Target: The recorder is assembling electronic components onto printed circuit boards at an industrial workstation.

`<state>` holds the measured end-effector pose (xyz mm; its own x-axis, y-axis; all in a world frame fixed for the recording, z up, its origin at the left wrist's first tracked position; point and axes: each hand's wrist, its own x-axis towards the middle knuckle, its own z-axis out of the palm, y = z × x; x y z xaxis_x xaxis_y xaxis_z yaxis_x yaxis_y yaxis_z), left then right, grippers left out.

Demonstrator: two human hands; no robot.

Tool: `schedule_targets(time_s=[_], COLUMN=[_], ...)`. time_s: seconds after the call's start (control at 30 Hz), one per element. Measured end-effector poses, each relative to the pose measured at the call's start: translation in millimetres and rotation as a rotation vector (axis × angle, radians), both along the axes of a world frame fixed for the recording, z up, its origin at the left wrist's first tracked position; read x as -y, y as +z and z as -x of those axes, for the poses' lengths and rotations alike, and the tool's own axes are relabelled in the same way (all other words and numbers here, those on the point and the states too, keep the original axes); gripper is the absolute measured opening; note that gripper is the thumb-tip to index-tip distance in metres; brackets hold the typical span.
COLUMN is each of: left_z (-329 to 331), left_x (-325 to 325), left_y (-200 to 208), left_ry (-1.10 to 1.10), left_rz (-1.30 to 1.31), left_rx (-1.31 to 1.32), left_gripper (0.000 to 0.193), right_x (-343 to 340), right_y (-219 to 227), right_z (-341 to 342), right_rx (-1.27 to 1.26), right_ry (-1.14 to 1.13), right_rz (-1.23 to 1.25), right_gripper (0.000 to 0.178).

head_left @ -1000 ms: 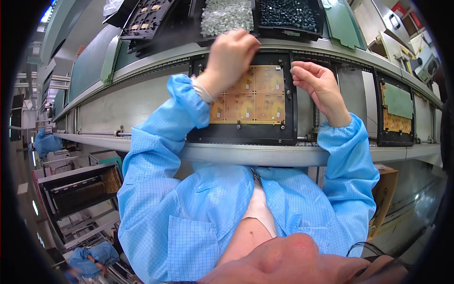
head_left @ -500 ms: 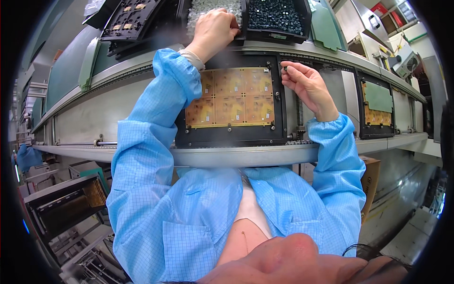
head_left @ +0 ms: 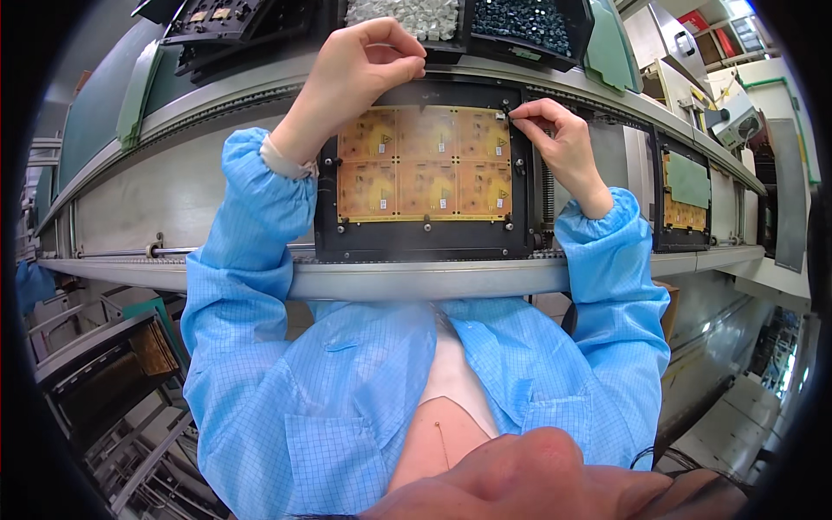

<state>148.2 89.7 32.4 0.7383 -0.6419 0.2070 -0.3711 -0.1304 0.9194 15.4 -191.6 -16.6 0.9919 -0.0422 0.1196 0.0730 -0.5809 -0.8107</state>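
A panel of several joined yellow-brown circuit boards [head_left: 368, 191] lies in a black frame [head_left: 416, 244]. Above the panel's far edge is my left hand [head_left: 360, 74], thumb and forefinger pinched together just in front of a bin of small white parts [head_left: 407, 16]. Whatever sits between those fingertips is too small to make out. My right hand [head_left: 565, 143] reaches in from the right, its closed fingertips at the panel's far right corner, beside a small white part [head_left: 500, 115]. What this pinch holds is hidden.
Beside the white parts stands a bin of small dark blue parts [head_left: 520, 30]. Black trays [head_left: 234, 26] are at the far left. A metal rail [head_left: 425, 282] runs along the near side. Another framed board with a green cover [head_left: 690, 180] stands to the right.
My left hand has come out of the white parts' bin toward me. My right hand, earlier pinching a small dark part, has moved slightly left and up to the panel's far right corner.
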Motion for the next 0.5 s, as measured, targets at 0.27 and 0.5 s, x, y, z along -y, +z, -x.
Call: schedule_targets(time_s=[0.27,0.5], left_z=[5.9,7.0], left_x=[-19.9,-19.0], left_y=[-14.7,-17.0], left_ry=[-0.005,-0.02], left_rz=[0.111,0.109], left_rx=[-0.198,-0.194], left_gripper=[0.013,0.016], right_x=[-5.6,-5.2], right_y=[4.8,6.8], right_z=[-5.0,-4.3], right_rx=[0.019,0.113], right_ry=[0.034,0.072], right_rz=[0.007,0.119], right_gripper=[0.019,0.024])
